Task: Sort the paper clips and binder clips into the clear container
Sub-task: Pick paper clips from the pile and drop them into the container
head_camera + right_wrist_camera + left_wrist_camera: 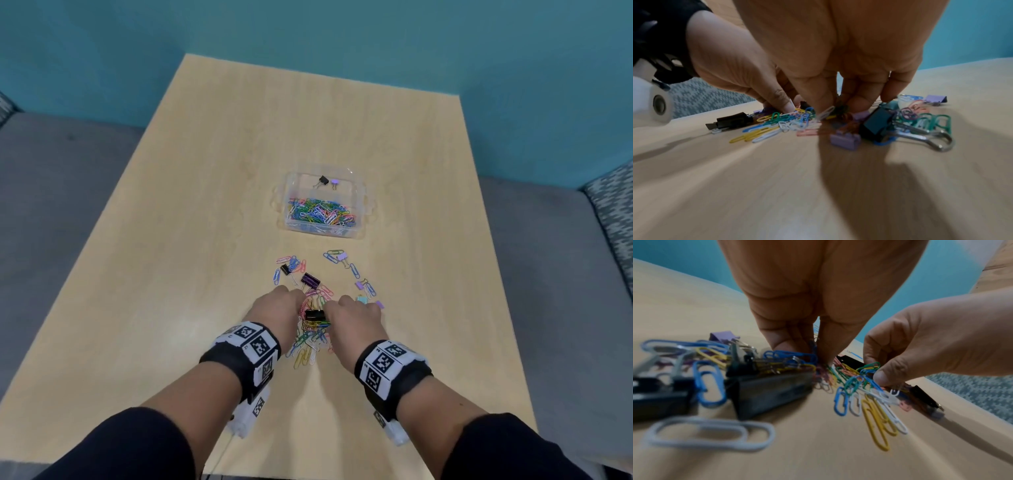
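Loose coloured paper clips and binder clips lie in a pile on the wooden table. My left hand has its fingertips down in the pile and pinches a few paper clips. My right hand pinches a tangled bunch of paper clips, seen from the left wrist. A black binder clip sits between the two hands. The clear container stands farther back. Its near section holds many paper clips, and its far section holds two small binder clips.
More clips are scattered beyond the hands: a dark purple binder clip, a small black one, lilac ones and a teal one. Grey upholstered seating flanks the table, and a teal wall stands behind it.
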A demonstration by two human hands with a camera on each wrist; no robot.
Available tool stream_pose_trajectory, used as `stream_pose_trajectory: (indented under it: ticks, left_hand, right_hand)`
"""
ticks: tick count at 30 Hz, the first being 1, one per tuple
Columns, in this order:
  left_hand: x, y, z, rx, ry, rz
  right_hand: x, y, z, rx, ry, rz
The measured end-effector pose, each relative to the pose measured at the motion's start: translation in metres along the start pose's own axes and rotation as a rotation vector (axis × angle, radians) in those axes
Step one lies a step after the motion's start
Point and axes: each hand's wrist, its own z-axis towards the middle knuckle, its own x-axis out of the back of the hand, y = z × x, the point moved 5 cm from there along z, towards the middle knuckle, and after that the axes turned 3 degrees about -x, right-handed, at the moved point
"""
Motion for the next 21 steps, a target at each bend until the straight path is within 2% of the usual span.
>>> stream_pose_trajectory:
  ticks: [5, 10, 15, 17, 21]
  left_hand:
    - [0.004, -0.01, 0.007, 0.059, -0.032, -0.126]
    - [0.016, -0.022, 0.003, 0.128, 0.051, -0.418]
    - [0.04, -0.03, 0.004, 0.159, 0.046, -0.757]
    - [0.055, -0.032, 0.012, 0.17, 0.044, -0.829]
    - [0.095, -0.031, 0.048, 0.167, 0.124, -0.85]
  right_hand:
    - [0.005, 0.0, 0.001, 0.072, -0.057, -0.032]
    - [0.008, 0.01, 0.006, 0.085, -0.047, 0.018]
    - [0.033, 0.039, 0.018, -0.07, -0.035, 0.455]
    - [0.05, 0.05, 0.03, -0.117, -0.008, 0.589]
    - [0.089, 0.069, 0.074, -0.161, 0.068, 0.638]
